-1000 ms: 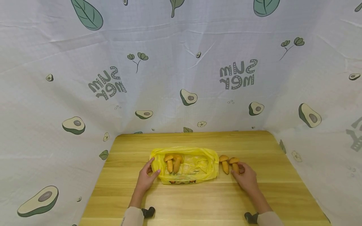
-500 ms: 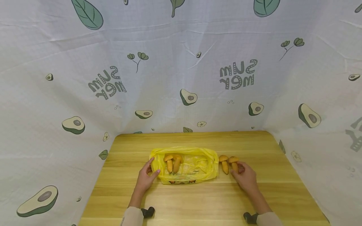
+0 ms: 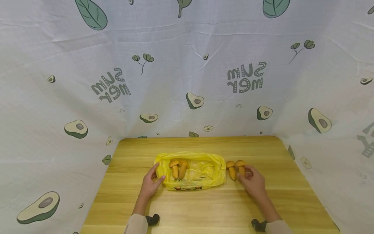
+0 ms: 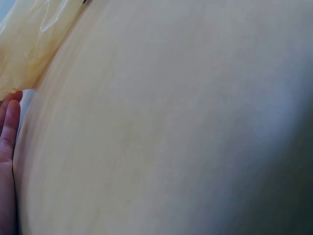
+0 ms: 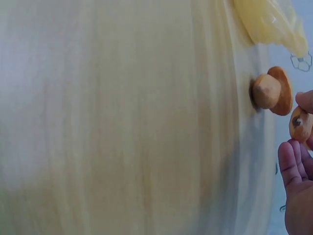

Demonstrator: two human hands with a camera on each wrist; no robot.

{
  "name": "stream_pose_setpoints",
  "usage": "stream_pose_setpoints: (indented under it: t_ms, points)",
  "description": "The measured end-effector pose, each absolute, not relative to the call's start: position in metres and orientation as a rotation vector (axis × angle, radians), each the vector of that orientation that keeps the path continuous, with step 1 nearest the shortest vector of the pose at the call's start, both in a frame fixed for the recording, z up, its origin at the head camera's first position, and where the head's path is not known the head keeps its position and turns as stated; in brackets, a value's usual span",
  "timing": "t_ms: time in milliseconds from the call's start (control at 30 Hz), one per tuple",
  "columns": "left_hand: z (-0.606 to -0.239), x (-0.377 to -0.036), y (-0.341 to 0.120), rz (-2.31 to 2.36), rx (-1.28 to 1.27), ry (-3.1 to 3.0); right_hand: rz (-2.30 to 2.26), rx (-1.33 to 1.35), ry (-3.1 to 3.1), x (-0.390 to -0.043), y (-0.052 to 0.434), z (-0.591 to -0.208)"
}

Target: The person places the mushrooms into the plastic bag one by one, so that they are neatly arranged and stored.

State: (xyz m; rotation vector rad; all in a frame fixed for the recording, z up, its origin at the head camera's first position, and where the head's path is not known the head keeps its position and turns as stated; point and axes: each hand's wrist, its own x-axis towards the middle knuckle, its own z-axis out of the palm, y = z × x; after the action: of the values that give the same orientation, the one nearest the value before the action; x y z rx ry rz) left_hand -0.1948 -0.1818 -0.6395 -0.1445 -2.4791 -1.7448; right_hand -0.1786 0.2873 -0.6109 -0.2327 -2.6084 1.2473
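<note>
A yellow plastic bag (image 3: 216, 172) lies on its side with its mouth spread wide toward me. Inside, two orange-brown mushrooms, a left one (image 3: 175, 169) and a right one (image 3: 183, 170), lie side by side at its left part. My left hand (image 3: 150, 185) holds the bag's left end between thumb and fingers. Just right of the bag, a third mushroom (image 3: 231, 170) rests on the table. My right hand (image 3: 254, 184) pinches the stem of a fourth mushroom (image 3: 241, 166) beside it; the right wrist view shows that stem's end (image 5: 299, 125) between thumb and fingers.
The wooden table (image 3: 198, 214) has a patterned white cloth (image 3: 175, 81) standing behind it and at both sides. Dark wrist devices, a left one (image 3: 153, 219) and a right one (image 3: 258, 225), sit at the sleeve cuffs.
The mushroom in my right hand has shifted slightly up and to the left in the head view, nearer the mushroom on the table. My left hand and the bag have stayed put.
</note>
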Motion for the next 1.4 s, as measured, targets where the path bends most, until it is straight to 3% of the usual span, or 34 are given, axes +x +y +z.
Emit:
stream_pose_setpoints:
  t_ms: [300, 1400]
  points:
    - [-0.611, -0.185, -0.182, -1.771, -0.207, -2.473, 1.267, -0.199, -2.617, -0.182, 0.281, -0.598]
    - [-0.617, -0.188, -0.179, -1.795, -0.159, -2.471, 1.486, -0.049, -2.554, -0.196, 0.221, -0.581]
